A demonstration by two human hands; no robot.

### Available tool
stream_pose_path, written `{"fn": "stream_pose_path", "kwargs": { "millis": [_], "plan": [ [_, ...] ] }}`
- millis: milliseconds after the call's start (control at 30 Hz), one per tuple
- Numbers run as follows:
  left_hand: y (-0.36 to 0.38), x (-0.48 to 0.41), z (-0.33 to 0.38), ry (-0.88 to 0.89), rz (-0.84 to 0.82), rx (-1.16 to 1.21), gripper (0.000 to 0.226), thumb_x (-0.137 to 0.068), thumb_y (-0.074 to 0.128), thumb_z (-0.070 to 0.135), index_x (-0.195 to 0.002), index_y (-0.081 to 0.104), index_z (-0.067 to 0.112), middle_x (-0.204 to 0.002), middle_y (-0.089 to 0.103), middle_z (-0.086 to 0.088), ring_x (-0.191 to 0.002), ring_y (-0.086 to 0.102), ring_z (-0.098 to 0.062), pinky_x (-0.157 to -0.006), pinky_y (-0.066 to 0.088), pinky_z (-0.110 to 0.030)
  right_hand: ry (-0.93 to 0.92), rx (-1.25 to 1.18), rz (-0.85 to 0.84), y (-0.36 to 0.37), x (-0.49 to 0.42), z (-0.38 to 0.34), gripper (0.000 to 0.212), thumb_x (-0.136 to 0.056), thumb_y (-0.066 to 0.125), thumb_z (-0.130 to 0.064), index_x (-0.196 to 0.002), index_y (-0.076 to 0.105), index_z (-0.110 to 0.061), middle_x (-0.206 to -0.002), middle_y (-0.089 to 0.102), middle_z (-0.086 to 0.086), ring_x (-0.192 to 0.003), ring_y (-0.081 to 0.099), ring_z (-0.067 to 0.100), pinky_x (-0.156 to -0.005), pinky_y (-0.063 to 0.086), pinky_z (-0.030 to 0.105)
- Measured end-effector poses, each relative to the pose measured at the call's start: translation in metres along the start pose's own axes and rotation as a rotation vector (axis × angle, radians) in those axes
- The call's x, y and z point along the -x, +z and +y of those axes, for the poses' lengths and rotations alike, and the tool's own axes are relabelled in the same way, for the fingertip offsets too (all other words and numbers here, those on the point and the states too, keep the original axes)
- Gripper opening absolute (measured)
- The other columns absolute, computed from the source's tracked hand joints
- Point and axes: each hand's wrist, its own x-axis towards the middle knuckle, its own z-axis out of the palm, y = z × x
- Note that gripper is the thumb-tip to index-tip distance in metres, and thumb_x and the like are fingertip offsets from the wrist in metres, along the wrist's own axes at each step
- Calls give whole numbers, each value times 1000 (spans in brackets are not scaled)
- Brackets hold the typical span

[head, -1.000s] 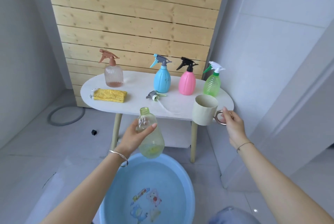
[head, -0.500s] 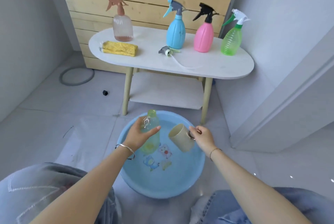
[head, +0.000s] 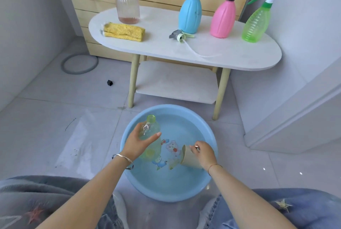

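Left hand grips uncapped pale-green plastic bottle; right hand holds tipped beige mug; beneath both, water-filled round blue basin, tiled floor.

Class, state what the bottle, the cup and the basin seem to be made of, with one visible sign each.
Bottle: thin pale green plastic, probably; the wall is see-through and the neck is threaded.
Cup: matte beige, plastic or ceramic, hard to tell; the surface is dull, even and opaque.
Basin: smooth light blue plastic, likely; it has a thin rounded rim and a soft sheen.
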Motion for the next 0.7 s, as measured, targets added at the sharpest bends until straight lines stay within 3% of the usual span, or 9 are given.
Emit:
{"fn": "stream_pose_path", "kwargs": {
  "millis": [100,300,467,600,700],
  "plan": [
    [-4,-1,-5,-9,19,35,73,-68,77,52,-130,52,23,-126,59,7,-118,54,-10,-94,40,-23,10,32,-31,12,-3,-5,43,-93,57,-27,-58,33,-22,-66,39,-5,-70,42,22,-60,23,30],
    [-13,-3,-12,-37,44,80,89,-55,77,70,-129,52,27,-128,58,9,-119,54,-10,-101,44,-31,101,-169,-95,29,-4,-14,33,-93,55,-24,-63,44,-14,-77,56,11,-71,46,22,-65,34,31],
    [-14,-5,-4,-2,91,152,47,-73,79,44,-112,57,32,-114,63,12,-110,60,-8,-84,46,-19,245,-485,-5,14,3,-26,31,-90,55,-16,-65,37,-10,-61,33,3,-61,30,17,-55,24,29],
    [-18,-7,5,43,150,199,55,-71,82,46,-116,58,25,-113,66,9,-107,63,-9,-93,49,-28,252,-651,71,-9,4,-39,25,-85,57,-22,-74,51,0,-77,39,5,-71,33,18,-58,24,30],
    [-20,-3,19,75,174,237,63,-68,80,53,-119,57,24,-115,65,8,-108,62,-9,-85,48,-17,248,-815,140,-35,4,-55,36,-86,60,-23,-88,55,13,-84,41,2,-76,36,18,-63,27,28]
  ]
}}
